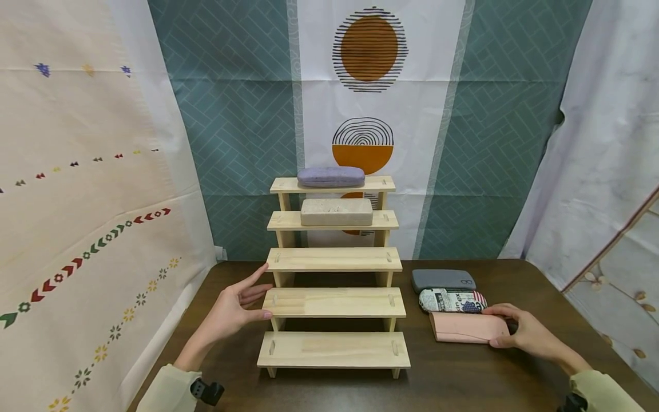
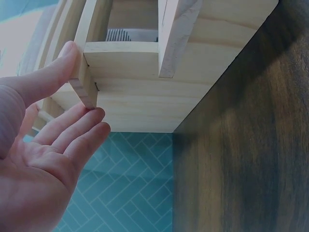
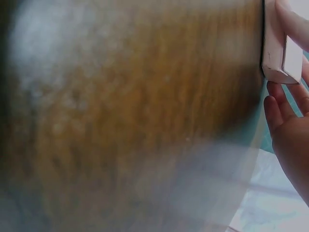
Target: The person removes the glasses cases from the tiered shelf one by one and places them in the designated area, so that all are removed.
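Note:
In the head view a stepped wooden stand (image 1: 334,260) rises in several tiers. My left hand (image 1: 234,309) is at its left side, thumb and fingers about the end of a shelf board (image 2: 82,87), as the left wrist view shows. A pink glasses case (image 1: 465,328) lies on the table at right, and my right hand (image 1: 530,332) grips its right end between thumb and fingers. Behind it lie a newspaper-print glasses case (image 1: 448,300) and a grey glasses case (image 1: 443,279). The right wrist view catches only one end of the pink case (image 3: 277,58).
On the top tier rests a purple glasses case (image 1: 331,177), with a beige case (image 1: 337,212) one tier down. Everything stands on a dark wooden table (image 1: 360,395). Patterned cloth hangs behind, with a cream cloth (image 1: 77,200) at left and a white one (image 1: 618,171) at right.

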`<state>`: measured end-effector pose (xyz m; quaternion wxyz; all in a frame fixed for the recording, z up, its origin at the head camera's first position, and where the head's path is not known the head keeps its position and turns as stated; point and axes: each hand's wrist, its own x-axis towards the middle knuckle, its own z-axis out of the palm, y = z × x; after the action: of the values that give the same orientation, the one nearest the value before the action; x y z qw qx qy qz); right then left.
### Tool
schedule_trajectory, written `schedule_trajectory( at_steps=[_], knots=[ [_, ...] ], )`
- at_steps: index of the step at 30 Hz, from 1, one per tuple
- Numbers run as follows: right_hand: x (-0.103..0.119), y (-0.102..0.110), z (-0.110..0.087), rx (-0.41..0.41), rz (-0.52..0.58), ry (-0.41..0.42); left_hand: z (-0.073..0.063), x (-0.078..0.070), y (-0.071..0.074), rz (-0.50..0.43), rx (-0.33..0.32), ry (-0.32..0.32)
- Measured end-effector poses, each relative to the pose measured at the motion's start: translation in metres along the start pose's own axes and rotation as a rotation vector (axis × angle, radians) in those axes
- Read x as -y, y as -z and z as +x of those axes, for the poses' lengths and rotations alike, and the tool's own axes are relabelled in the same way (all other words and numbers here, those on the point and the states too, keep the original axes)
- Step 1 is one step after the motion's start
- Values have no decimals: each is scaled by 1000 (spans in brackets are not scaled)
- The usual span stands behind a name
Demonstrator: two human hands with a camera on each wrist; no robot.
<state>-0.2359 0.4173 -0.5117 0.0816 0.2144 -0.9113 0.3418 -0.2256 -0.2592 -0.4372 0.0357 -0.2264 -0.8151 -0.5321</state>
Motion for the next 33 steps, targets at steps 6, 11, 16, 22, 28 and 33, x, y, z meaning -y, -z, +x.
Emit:
schedule_trajectory(
  at_steps=[6,11,16,22,28,33],
  knots=[
    [-2,-1,1,10,-12,-23,0,0,0,0,2,1],
    [0,1,3,20,-10,-49,0,-1,0,5,3,-1],
    [0,2,4,34,-7,-81,1,0,1,5,0,-2],
    [-1,1,4,27,-5,-66,0,0,1,8,1,8],
    [0,0,3,17,12,-42,0,0,0,7,-1,10],
    [1,2,3,11,21,-6,0,0,0,1,0,7]
  ],
)
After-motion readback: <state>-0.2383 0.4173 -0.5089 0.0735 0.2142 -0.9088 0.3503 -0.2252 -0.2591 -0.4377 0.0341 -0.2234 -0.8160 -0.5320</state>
